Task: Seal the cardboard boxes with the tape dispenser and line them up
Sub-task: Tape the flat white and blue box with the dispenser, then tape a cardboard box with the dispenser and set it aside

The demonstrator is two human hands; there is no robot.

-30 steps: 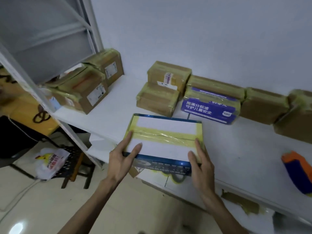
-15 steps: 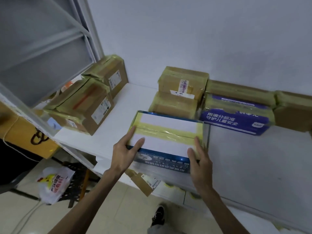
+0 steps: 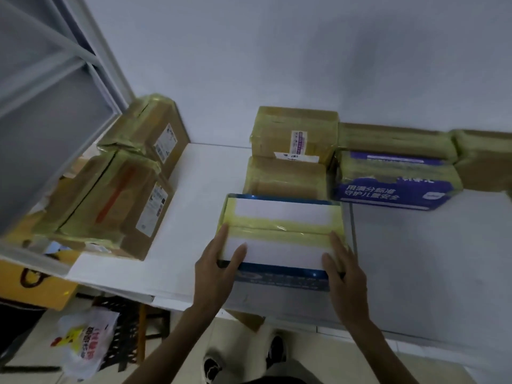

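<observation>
Fingers [image 3: 223, 238] of the left hand [image 3: 217, 268] were laid straight along the left end of the box [image 3: 279, 212], with the thumb rested on its white top; nothing was curled round it. Fingers [image 3: 336, 243] of the right hand [image 3: 345, 273] were held just as straight against the right end, thumb on the top near the front edge.

The box, blue-sided and crossed by yellow tape [image 3: 277, 231] along its middle and edges, was pressed between both hands at lower centre of the frame, flat on the table [image 3: 194, 206] near its front edge. Just behind it, two brown boxes [image 3: 288, 178] wrapped in tape were seen, one above the other in the frame; whether the nearer one was touched could not be told. A purple box [image 3: 388, 192] was placed just right of these, with more taped boxes behind it along the wall [image 3: 277, 51].

Two larger parcels [image 3: 116, 200] were set at left of the frame under a shelf [image 3: 55, 87]. A bag [image 3: 86, 345] was seen on the floor at lower left.
</observation>
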